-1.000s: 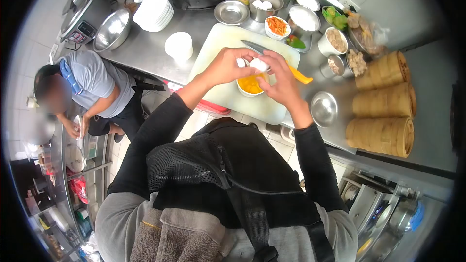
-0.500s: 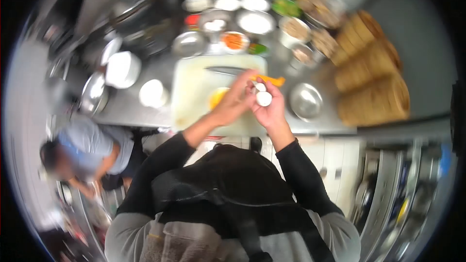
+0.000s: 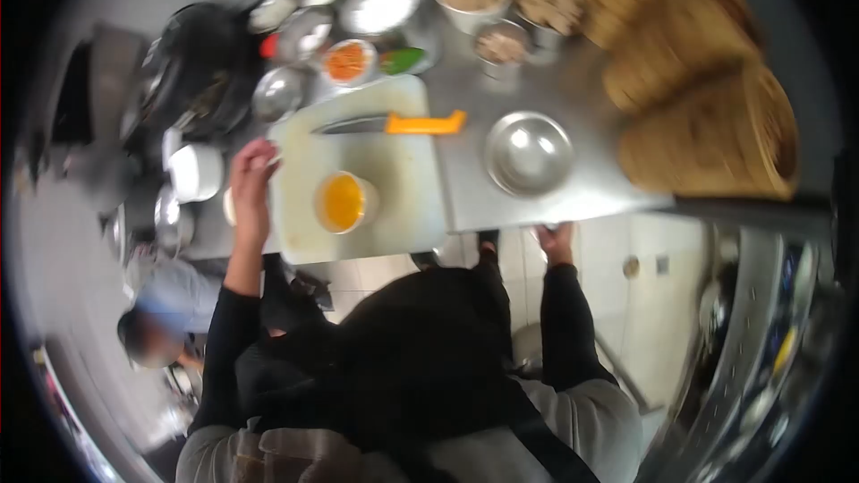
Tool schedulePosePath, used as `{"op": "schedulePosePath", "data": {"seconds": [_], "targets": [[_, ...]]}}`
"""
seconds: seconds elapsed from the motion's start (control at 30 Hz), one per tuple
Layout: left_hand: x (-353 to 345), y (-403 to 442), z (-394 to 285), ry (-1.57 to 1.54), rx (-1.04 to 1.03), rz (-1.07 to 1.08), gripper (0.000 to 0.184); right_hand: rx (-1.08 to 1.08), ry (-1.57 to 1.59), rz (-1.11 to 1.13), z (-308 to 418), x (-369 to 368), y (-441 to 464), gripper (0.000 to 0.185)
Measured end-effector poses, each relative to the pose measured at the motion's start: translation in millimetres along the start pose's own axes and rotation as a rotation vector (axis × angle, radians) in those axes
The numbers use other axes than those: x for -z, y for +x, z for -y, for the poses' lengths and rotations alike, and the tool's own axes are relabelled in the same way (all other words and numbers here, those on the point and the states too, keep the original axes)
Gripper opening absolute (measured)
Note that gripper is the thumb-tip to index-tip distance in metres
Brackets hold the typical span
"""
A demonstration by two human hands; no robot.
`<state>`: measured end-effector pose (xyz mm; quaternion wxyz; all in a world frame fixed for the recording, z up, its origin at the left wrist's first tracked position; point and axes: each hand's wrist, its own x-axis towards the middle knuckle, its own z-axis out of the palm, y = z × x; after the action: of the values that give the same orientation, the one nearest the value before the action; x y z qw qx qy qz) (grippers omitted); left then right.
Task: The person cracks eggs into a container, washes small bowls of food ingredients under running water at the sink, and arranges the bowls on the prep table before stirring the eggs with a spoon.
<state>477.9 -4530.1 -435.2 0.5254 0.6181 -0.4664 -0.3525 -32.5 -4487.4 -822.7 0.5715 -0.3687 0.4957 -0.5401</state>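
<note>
My left hand (image 3: pixel 252 186) is over the left edge of the white cutting board (image 3: pixel 407 201), its fingers curled together; what they hold, if anything, is too blurred to make out. Low at the counter's front edge, my right hand (image 3: pixel 557 241) is closed around white eggshell (image 3: pixel 540 234), mostly hidden. A white cup (image 3: pixel 369 203) of orange-yellow egg stands on the board, between my hands. Behind it lies a knife (image 3: pixel 425 123) with an orange handle, its blade pointing left.
A steel bowl (image 3: pixel 529 154) stands right of the board, and bamboo steamers (image 3: pixel 698 139) are at the far right. Ingredient bowls line the back, one with shredded orange food (image 3: pixel 345 62). White bowls (image 3: pixel 196 172) are at left. Another person (image 3: pixel 170 304) is at lower left.
My hands have parted: the left moved left past the cup, the right moved right and down to the counter's edge with the white shells. The view has shifted to the right.
</note>
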Motion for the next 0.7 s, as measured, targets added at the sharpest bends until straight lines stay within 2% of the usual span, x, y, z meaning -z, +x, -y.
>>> {"op": "schedulePosePath", "data": {"seconds": [0.03,0.07,0.1,0.17,0.3,0.37,0.43,0.47,0.5,0.53,0.57,0.6,0.67,0.7], "targets": [[-5,4,-1,0.01,0.022,0.017,0.032,-0.247,0.541,-0.13,-19,4,18,0.04],[-8,9,0,0.019,0.03,0.039,0.028,-0.425,0.941,-0.353,-37,7,36,0.045],[-11,14,2,0.043,0.049,0.038,0.027,-0.459,0.978,-0.406,-44,10,45,0.043],[-9,31,12,0.095,0.076,0.076,0.029,-0.455,0.883,-0.386,-51,11,55,0.039],[-1,81,35,0.201,0.181,-0.067,0.036,-0.454,0.75,-0.362,-44,20,58,0.032],[1,119,49,0.273,0.088,-0.109,0.037,-0.43,0.684,-0.342,-37,26,55,0.029],[-2,169,67,0.37,-0.183,-0.1,0.03,-0.42,0.581,-0.331,-25,34,44,0.027],[-4,196,69,0.484,-0.263,-0.047,0.03,-0.428,0.522,-0.336,-19,38,35,0.026],[-8,225,72,0.593,-0.343,0.007,0.031,-0.468,0.357,-0.395,21,22,17,0.023],[-14,257,78,0.759,-0.326,0.074,0.03,-0.496,0.484,-0.372,21,36,0,0.023],[-18,283,85,0.923,-0.304,0.144,0.03,-0.606,0.402,-0.468,38,32,-17,0.027],[-22,302,92,0.907,-0.309,0.143,0.03,-0.687,0.377,-0.556,62,22,-38,0.029],[-38,330,99,1.302,-0.181,0.513,0.038,-0.714,0.197,-0.48,65,35,-88,0.034],[-44,338,102,1.28,-0.197,0.519,0.038,-0.699,0.187,-0.445,65,46,-113,0.035]]}}
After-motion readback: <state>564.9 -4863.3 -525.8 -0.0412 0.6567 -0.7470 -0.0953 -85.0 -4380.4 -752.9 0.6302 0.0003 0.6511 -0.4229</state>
